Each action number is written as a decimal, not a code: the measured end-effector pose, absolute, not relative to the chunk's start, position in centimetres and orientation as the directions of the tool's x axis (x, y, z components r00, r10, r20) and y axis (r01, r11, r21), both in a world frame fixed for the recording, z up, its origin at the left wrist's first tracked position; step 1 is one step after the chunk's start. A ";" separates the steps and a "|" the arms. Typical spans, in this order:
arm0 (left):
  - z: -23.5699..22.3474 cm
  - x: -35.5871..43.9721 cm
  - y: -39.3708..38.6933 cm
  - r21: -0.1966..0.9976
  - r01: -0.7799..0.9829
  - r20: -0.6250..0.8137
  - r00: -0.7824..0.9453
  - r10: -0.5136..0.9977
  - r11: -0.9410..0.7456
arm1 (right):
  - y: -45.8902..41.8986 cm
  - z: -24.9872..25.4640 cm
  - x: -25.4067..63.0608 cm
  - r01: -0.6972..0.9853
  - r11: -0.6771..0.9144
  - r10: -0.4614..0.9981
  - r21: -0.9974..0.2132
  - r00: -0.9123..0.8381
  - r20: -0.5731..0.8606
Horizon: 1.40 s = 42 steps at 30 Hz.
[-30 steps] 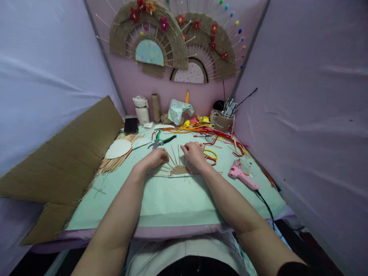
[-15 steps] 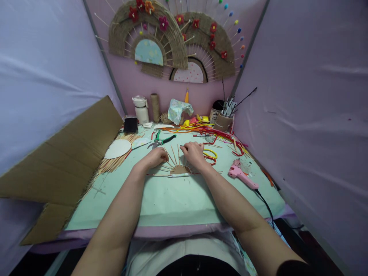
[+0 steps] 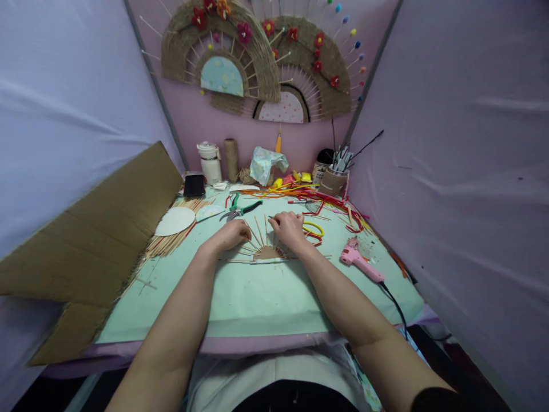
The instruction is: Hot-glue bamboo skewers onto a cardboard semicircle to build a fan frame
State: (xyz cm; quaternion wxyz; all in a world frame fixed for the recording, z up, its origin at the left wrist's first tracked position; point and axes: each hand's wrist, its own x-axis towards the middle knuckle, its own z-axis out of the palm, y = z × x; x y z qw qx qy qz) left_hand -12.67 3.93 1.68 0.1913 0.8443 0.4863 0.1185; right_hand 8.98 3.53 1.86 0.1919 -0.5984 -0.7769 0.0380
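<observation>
A small fan frame lies flat on the table, with thin wooden sticks (image 3: 258,230) spreading from a brown half-round base (image 3: 268,253). Along the base's straight near edge runs a pale patterned strip (image 3: 268,261). My left hand (image 3: 237,232) is closed at the frame's left side, its fingertips pinching one of the sticks. On the right side, my right hand (image 3: 288,229) is closed low over the frame, its curled fingers hiding whatever they hold. Yellow-handled scissors (image 3: 315,230) lie just right of that hand. Behind my left hand rest green-handled pruning shears (image 3: 241,212).
A pink glue gun (image 3: 361,266) with a black cord lies at right. Cardboard (image 3: 94,240) leans at left beside a pile of sticks (image 3: 165,246) and a white oval (image 3: 175,221). Red and yellow strips (image 3: 300,195), a twine spool (image 3: 231,160) and a white jar (image 3: 210,165) line the back.
</observation>
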 end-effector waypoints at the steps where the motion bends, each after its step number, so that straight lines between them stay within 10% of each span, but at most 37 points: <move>1: 1.7 -12.7 3.9 0.438 0.776 0.014 0.498 0.867 -0.453 | 3.5 1.9 9.0 0.915 0.281 0.945 -0.289 -0.210 0.251; 15: 1.5 -12.8 3.9 0.485 0.771 0.022 0.461 0.887 -0.413 | 3.5 1.9 9.1 0.913 0.278 0.945 -0.297 -0.206 0.252; 27: 3.4 -19.9 2.7 0.477 0.873 0.072 0.080 0.994 -0.105 | 4.6 2.4 10.3 0.905 0.218 0.943 -0.366 -0.099 0.316; 42: 2.5 -17.3 2.8 0.491 0.826 -0.071 0.354 0.932 -0.276 | 4.2 2.0 9.8 0.891 0.242 0.947 -0.384 -0.131 0.293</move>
